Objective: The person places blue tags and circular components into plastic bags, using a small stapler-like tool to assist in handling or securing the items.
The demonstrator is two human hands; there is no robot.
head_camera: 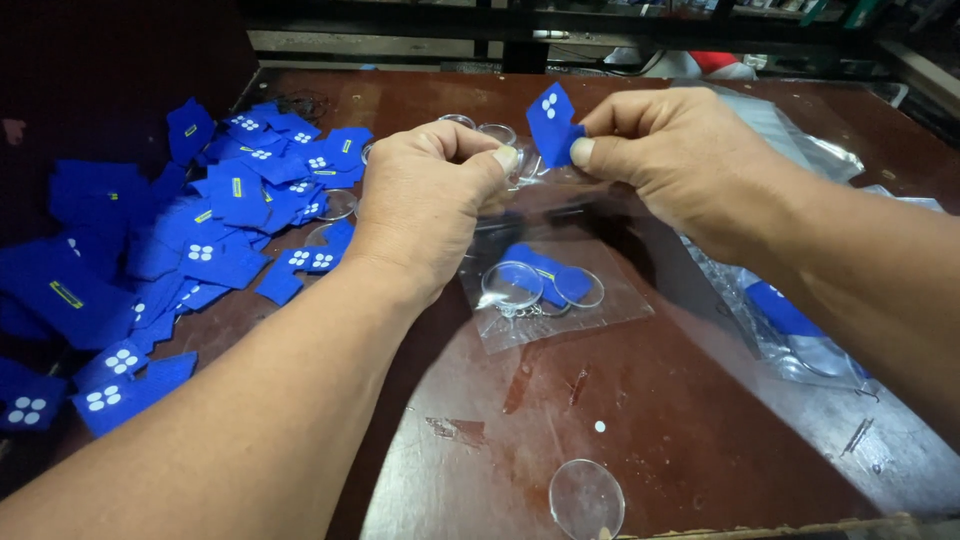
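Hands working a small blue fabric tag (552, 125) over a worn brown table (700, 420).
Right hand (680, 160) pinches the tag; left hand (425, 200) fingertips close narrowly on a clear round disc (522, 165).

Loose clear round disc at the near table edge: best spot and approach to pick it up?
The clear round plastic disc lies flat on the dark red-brown wooden table, so there is probably no edge to pinch from the side. Come from above, near side, and slide it to the table's front edge, which it nearly touches. Then pinch the rim, thumb under, finger on top. Both hands are busy further back.
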